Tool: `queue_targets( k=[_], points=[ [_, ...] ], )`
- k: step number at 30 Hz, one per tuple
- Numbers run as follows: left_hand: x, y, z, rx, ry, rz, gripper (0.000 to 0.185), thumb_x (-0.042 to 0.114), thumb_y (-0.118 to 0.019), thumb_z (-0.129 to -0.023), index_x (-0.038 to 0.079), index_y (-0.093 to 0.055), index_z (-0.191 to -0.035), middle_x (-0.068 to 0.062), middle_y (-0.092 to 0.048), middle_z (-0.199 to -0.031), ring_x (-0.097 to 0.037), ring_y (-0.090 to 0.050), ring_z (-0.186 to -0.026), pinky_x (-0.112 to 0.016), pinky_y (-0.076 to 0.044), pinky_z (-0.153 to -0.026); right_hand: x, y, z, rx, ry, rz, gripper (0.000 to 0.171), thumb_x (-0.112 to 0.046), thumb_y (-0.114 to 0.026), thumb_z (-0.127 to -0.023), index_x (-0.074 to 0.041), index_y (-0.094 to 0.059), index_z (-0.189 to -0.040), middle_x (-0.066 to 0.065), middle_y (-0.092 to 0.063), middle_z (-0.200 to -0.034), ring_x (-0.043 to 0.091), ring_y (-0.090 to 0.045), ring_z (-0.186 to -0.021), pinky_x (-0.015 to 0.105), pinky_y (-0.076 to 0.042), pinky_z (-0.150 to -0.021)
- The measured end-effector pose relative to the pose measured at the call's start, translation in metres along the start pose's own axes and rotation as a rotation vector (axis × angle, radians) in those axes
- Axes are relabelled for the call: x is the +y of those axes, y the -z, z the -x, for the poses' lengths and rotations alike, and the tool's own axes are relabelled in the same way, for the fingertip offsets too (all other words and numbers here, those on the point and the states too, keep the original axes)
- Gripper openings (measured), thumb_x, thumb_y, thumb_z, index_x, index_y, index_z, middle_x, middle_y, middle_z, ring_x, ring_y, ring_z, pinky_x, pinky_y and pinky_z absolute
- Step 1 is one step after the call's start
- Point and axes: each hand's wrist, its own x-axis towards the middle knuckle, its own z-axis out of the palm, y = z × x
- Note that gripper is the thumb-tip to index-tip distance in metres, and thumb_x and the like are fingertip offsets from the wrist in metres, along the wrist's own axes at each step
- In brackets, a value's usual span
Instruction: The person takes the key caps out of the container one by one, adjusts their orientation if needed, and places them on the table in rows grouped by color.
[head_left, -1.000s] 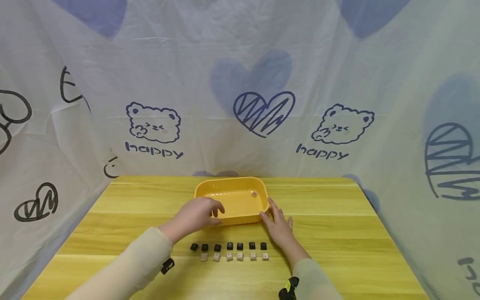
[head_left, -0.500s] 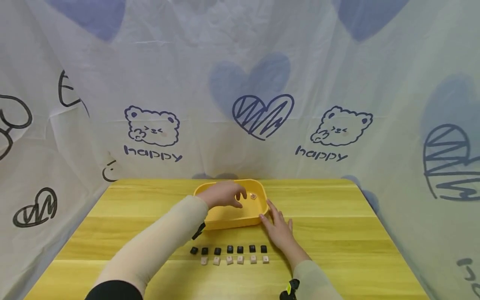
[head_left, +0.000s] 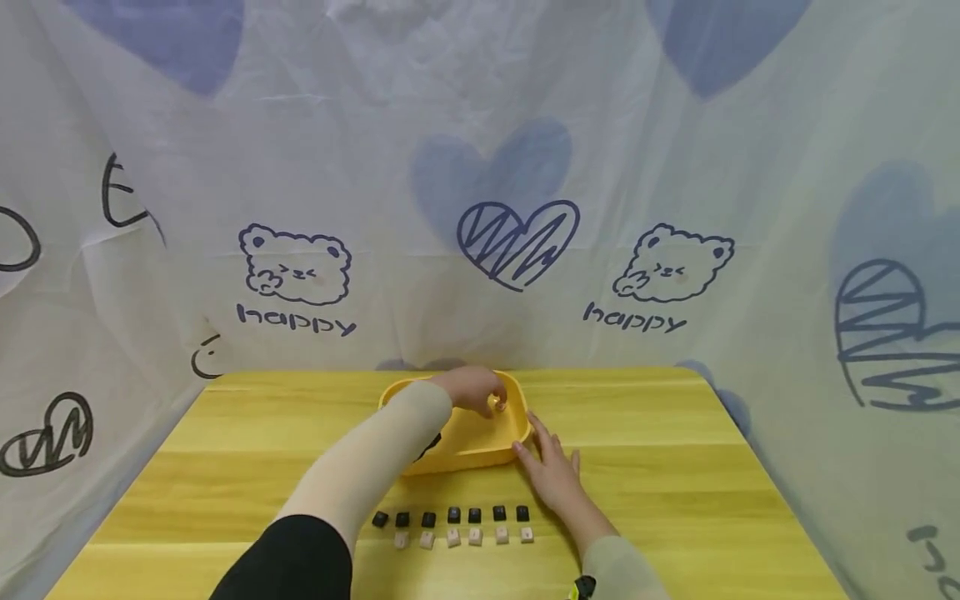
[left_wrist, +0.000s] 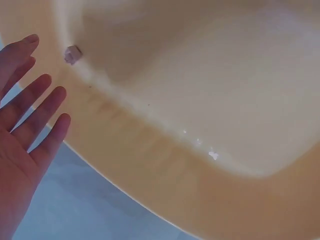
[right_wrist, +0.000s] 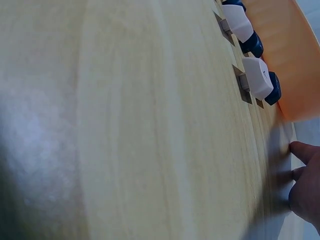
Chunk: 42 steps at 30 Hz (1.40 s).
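Observation:
My left hand [head_left: 474,389] reaches into the yellow plastic basin [head_left: 465,459], over its right part. A small pale keycap [left_wrist: 73,54] lies on the basin floor by the wall. In the left wrist view, the fingers of that hand are spread and fairly straight, a short gap away from the keycap. In the head view the fingertips come down right at it. My right hand [head_left: 553,475] rests at the basin's front right corner, its fingers extended along the outside of the wall. The right wrist view shows only part of this hand, at the right edge.
Two rows of keycaps lie in front of the basin: dark keycaps [head_left: 428,519] behind, white keycaps [head_left: 453,538] nearer. They stand on the wooden table [head_left: 652,483]. A printed cloth [head_left: 405,283] hangs behind the table and along its sides.
My left hand has moved from the basin's front left edge rightward and down into it, up to the keycap. The right hand has stayed at the corner; the camera view has tilted slightly up.

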Motion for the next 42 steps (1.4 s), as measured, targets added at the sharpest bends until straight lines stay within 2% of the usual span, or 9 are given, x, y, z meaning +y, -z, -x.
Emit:
queue_targets(
  k=[8, 13, 16, 19, 23, 29, 33, 38, 42],
  points=[
    [-0.003, -0.013, -0.007, -0.084, 0.028, -0.052, 0.032, 0.018, -0.075, -0.086, 0.010, -0.071, -0.116, -0.001, -0.068, -0.114, -0.018, -0.061, -0.104, -0.030, -0.046, -0.094, -0.003, -0.009, 0.007, -0.002, 0.030, -0.015, 0.063, -0.045, -0.049, -0.100, -0.027, -0.025, -0.155, 0.019, -0.044, -0.145, 0.047, -0.020, -0.141, 0.065, 0.009, -0.107],
    [-0.004, -0.022, -0.008, -0.127, 0.003, -0.057, 0.035, 0.014, -0.072, -0.088, 0.008, -0.067, -0.123, -0.002, -0.066, -0.116, -0.017, -0.060, -0.108, -0.029, -0.044, -0.095, -0.006, -0.011, 0.008, -0.002, 0.041, -0.016, 0.062, -0.045, -0.049, -0.100, -0.026, -0.025, -0.155, 0.019, -0.045, -0.145, 0.047, -0.020, -0.140, 0.065, 0.009, -0.107],
    [-0.004, -0.026, -0.008, -0.120, -0.049, -0.061, 0.017, 0.009, -0.069, -0.089, 0.008, -0.071, -0.106, 0.003, -0.065, -0.090, -0.013, -0.057, -0.084, -0.024, -0.045, -0.078, -0.006, -0.011, 0.007, -0.001, 0.042, -0.025, 0.062, -0.046, -0.049, -0.101, -0.027, -0.025, -0.155, 0.019, -0.045, -0.145, 0.046, -0.019, -0.141, 0.065, 0.009, -0.108],
    [-0.004, -0.028, -0.008, -0.112, -0.095, -0.093, 0.006, 0.004, -0.066, -0.089, 0.008, -0.071, -0.088, 0.005, -0.048, -0.068, -0.013, -0.042, -0.066, -0.025, -0.036, -0.063, -0.006, -0.012, 0.005, 0.001, 0.046, -0.025, 0.062, -0.046, -0.049, -0.100, -0.027, -0.025, -0.155, 0.019, -0.045, -0.145, 0.046, -0.019, -0.141, 0.065, 0.009, -0.107],
    [0.002, -0.025, -0.003, -0.109, -0.095, -0.130, 0.006, 0.000, -0.069, -0.086, 0.005, -0.070, -0.083, 0.006, -0.040, -0.064, -0.012, -0.037, -0.063, -0.024, -0.032, -0.061, -0.005, -0.011, 0.004, 0.003, 0.052, -0.018, 0.063, -0.045, -0.049, -0.101, -0.026, -0.025, -0.155, 0.018, -0.044, -0.145, 0.046, -0.019, -0.141, 0.066, 0.009, -0.107],
    [0.009, -0.019, 0.004, -0.091, -0.085, -0.130, 0.011, -0.006, -0.072, -0.077, 0.004, -0.070, -0.074, 0.006, -0.042, -0.059, -0.012, -0.036, -0.059, -0.024, -0.033, -0.057, -0.003, -0.012, 0.002, -0.003, 0.055, -0.011, 0.062, -0.044, -0.048, -0.101, -0.027, -0.024, -0.155, 0.017, -0.045, -0.146, 0.047, -0.020, -0.141, 0.066, 0.008, -0.107],
    [0.009, -0.020, 0.004, -0.086, -0.080, -0.124, 0.013, -0.005, -0.075, -0.073, 0.007, -0.073, -0.074, 0.007, -0.052, -0.062, -0.011, -0.043, -0.060, -0.022, -0.039, -0.057, -0.003, -0.010, 0.001, -0.005, 0.055, -0.014, 0.062, -0.045, -0.049, -0.101, -0.026, -0.024, -0.155, 0.017, -0.045, -0.145, 0.047, -0.019, -0.141, 0.066, 0.009, -0.107],
    [0.008, -0.016, 0.003, -0.078, -0.053, -0.040, 0.017, -0.006, -0.072, -0.081, 0.010, -0.075, -0.087, 0.004, -0.066, -0.080, -0.011, -0.058, -0.073, -0.023, -0.048, -0.068, -0.002, -0.003, 0.001, 0.003, 0.043, -0.010, 0.063, -0.045, -0.049, -0.101, -0.026, -0.024, -0.155, 0.018, -0.043, -0.147, 0.047, -0.019, -0.140, 0.066, 0.008, -0.107],
    [0.010, -0.007, 0.005, -0.038, -0.072, -0.019, 0.018, -0.002, -0.068, -0.087, 0.010, -0.077, -0.098, 0.003, -0.070, -0.090, -0.012, -0.062, -0.080, -0.025, -0.051, -0.075, -0.001, 0.002, 0.001, -0.002, 0.018, -0.005, 0.063, -0.046, -0.047, -0.101, -0.028, -0.021, -0.156, 0.016, -0.041, -0.148, 0.046, -0.019, -0.141, 0.064, 0.010, -0.108]
  ],
)
